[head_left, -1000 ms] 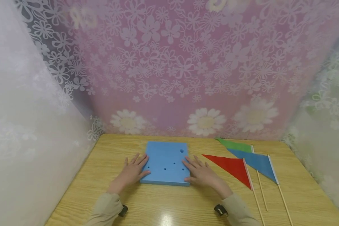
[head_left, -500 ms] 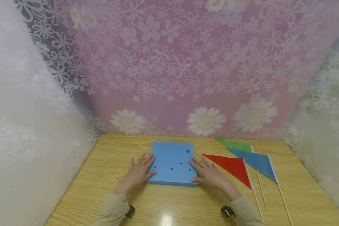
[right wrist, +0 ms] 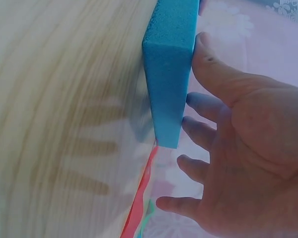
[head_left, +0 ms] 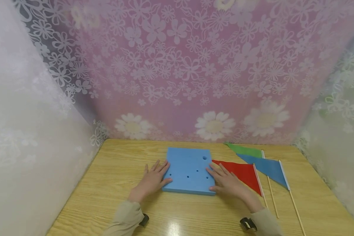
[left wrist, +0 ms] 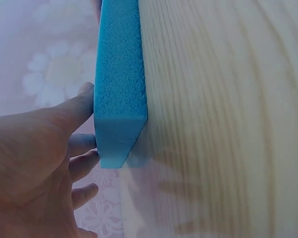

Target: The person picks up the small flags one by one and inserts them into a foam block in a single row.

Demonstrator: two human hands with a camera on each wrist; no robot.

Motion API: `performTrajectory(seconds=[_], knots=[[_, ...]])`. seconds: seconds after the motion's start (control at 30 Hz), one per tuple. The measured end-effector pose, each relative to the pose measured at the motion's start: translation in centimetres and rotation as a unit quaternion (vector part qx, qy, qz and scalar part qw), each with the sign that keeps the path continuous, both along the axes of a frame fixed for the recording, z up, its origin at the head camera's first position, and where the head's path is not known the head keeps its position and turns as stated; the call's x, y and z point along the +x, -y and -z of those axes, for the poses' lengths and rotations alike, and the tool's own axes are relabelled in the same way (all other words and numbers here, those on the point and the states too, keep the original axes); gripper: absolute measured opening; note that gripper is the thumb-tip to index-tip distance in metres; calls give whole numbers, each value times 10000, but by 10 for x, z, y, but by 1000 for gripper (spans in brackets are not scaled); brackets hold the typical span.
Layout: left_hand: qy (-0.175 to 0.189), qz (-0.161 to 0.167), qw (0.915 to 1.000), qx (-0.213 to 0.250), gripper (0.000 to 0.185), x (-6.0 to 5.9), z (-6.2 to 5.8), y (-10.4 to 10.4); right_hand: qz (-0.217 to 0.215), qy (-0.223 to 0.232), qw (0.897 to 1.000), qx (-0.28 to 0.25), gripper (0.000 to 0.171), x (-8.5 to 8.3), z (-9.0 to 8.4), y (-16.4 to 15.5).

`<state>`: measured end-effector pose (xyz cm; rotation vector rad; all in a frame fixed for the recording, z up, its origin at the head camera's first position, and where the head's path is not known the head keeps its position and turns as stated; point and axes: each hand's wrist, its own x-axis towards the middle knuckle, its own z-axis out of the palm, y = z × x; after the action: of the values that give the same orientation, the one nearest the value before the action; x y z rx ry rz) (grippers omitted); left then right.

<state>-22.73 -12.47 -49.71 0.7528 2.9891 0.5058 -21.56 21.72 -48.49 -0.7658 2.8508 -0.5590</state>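
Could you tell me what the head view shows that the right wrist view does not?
Only the head view shows the left hand resting on the left edge of the blue foam block, the holes in its top, the blue flag and all three flag sticks. Only the right wrist view shows the block's thick side wall up close, with the thumb along it. Both show the right hand, fingers straight on the block, the red flag, the green flag and the wooden table.
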Motion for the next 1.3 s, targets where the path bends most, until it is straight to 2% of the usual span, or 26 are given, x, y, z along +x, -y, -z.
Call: performTrajectory(seconds=[0.13,0.33,0.7,1.03,1.2,1.3], knots=[[-25,171,9998,82,69,0,0,-5,21,-24,10000,-60,81,4,-3,-8],[147,374,9986,329,70,5,-3,-11,40,-9,9999,-134,82,9,-6,-19],[280,434,9983,279,71,9,1,-17,70,-18,10000,-37,86,16,-2,-31],[119,450,9987,210,72,15,-2,-17,17,-65,9999,-85,85,25,-4,-29],[57,508,9983,269,73,13,-5,-20,4,-55,9999,-132,85,25,-3,-31],[154,556,9980,262,75,11,-4,-21,3,-9,9997,-232,86,24,-2,-31]])
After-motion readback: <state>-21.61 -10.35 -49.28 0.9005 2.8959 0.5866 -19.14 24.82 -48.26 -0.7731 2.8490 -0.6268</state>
